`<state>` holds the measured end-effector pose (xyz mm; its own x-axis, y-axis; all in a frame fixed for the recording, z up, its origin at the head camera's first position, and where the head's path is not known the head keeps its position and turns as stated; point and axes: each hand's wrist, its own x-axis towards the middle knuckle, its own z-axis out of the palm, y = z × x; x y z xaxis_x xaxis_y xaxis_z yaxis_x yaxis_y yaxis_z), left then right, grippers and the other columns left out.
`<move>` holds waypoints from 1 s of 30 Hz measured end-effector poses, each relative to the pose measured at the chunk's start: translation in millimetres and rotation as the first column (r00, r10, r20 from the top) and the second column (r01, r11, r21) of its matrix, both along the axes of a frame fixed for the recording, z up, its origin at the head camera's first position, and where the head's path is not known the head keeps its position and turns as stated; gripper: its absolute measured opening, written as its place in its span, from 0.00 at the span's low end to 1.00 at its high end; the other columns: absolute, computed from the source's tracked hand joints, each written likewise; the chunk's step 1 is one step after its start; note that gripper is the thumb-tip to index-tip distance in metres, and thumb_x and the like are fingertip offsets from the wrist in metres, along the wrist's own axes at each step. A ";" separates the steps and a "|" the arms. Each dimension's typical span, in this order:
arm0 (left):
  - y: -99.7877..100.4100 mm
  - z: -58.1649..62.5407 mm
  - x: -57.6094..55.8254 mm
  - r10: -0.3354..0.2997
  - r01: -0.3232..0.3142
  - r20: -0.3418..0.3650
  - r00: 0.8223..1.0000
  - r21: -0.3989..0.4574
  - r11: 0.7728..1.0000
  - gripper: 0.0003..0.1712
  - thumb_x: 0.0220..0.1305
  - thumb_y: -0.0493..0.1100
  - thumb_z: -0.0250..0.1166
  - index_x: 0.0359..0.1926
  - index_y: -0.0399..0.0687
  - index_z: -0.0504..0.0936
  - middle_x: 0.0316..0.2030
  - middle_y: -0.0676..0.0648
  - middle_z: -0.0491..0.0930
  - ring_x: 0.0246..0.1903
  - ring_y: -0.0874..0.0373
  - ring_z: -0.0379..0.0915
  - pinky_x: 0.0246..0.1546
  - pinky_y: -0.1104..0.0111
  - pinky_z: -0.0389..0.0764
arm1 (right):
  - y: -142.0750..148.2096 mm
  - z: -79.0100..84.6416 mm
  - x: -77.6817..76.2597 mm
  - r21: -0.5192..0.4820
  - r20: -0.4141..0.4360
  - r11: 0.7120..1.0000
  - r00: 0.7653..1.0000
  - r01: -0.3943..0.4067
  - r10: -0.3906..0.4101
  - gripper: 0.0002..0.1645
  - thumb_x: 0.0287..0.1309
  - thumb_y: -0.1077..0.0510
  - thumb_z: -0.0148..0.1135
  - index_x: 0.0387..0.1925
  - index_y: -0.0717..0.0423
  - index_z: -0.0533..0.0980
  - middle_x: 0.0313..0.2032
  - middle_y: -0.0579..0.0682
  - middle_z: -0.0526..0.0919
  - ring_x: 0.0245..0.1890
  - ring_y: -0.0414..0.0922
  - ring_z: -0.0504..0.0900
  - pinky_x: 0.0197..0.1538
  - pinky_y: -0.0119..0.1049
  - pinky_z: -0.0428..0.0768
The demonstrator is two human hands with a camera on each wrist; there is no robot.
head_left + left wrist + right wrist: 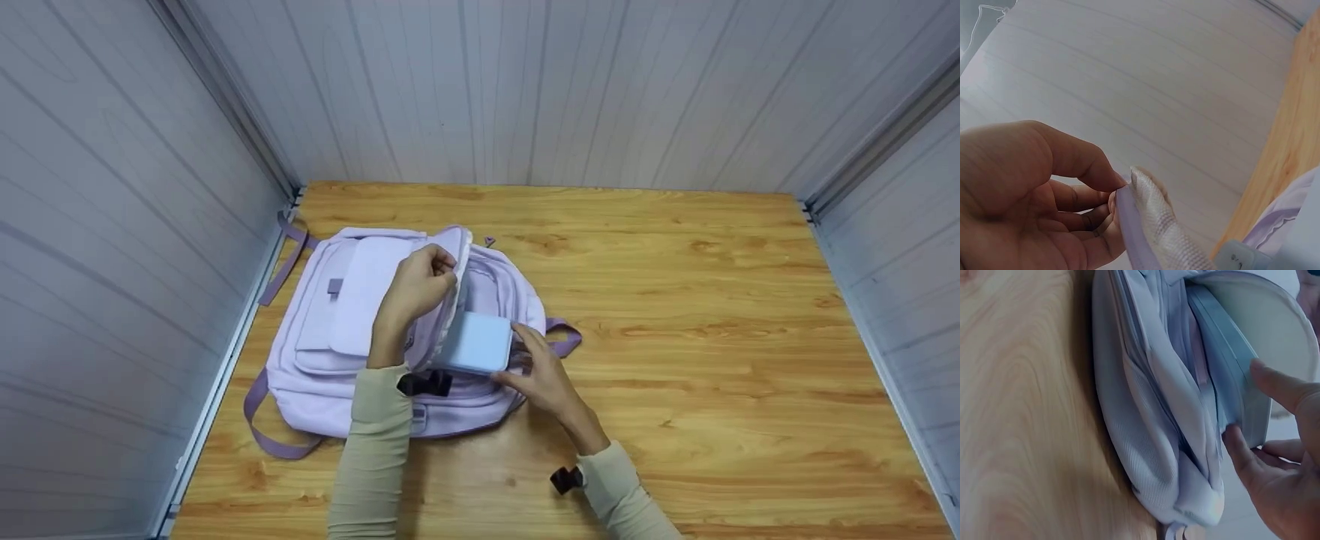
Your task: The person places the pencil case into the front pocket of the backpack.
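Observation:
A lilac backpack [315, 397] lies on the table with its main opening unzipped. My left hand [418, 289] pinches the edge of its front flap [1139, 230] between thumb and fingers and holds it raised. Light blue and flat, a box-like case [480, 343] sits partly inside the opening, its inner end hidden behind the flap. My right hand [546, 377] grips the outer end of that case, fingers and thumb on its edges. In the right wrist view the case [1235, 363] stands tilted between the flap lining and the backpack's body.
Purple straps [276, 442] trail from the backpack onto the wooden table [720, 360]. Pale panel walls [510, 90] enclose the table at the back and both sides, with the left wall close to the backpack. Wooden surface extends to the right.

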<state>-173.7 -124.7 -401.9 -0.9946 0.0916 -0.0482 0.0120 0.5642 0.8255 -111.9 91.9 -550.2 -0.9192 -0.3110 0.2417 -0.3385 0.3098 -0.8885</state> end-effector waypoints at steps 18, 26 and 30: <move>-0.3 2.7 1.2 0.018 -0.018 -0.001 1.000 0.000 1.000 0.12 0.55 0.34 0.52 0.42 0.38 0.76 0.33 0.46 0.74 0.33 0.56 0.69 0.35 0.68 0.70 | -14.6 28.9 6.4 -0.218 0.092 0.973 0.991 -0.073 0.095 0.36 0.52 0.73 0.63 0.61 0.81 0.60 0.56 0.75 0.66 0.55 0.67 0.73 0.56 0.54 0.74; -0.3 1.6 1.6 0.004 -0.004 -0.007 1.000 -0.006 1.000 0.13 0.56 0.33 0.52 0.42 0.38 0.76 0.34 0.46 0.75 0.33 0.56 0.69 0.35 0.68 0.71 | -19.4 33.8 10.5 -0.197 0.090 0.975 0.988 -0.105 0.125 0.31 0.56 0.74 0.58 0.61 0.79 0.61 0.57 0.75 0.70 0.57 0.66 0.73 0.57 0.55 0.73; 0.0 1.6 1.5 0.007 -0.007 -0.009 1.000 -0.011 1.000 0.13 0.56 0.33 0.53 0.42 0.38 0.77 0.34 0.46 0.75 0.33 0.56 0.69 0.35 0.68 0.71 | -23.2 33.9 12.7 -0.134 0.073 0.984 0.989 -0.115 0.125 0.31 0.57 0.73 0.56 0.62 0.77 0.62 0.58 0.72 0.71 0.58 0.64 0.73 0.58 0.53 0.72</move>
<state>-172.2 -124.7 -400.3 -0.9957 0.0838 -0.0402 0.0152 0.5735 0.8190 -99.2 68.7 -516.3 -0.8953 -0.3912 0.2132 -0.2914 0.1521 -0.9444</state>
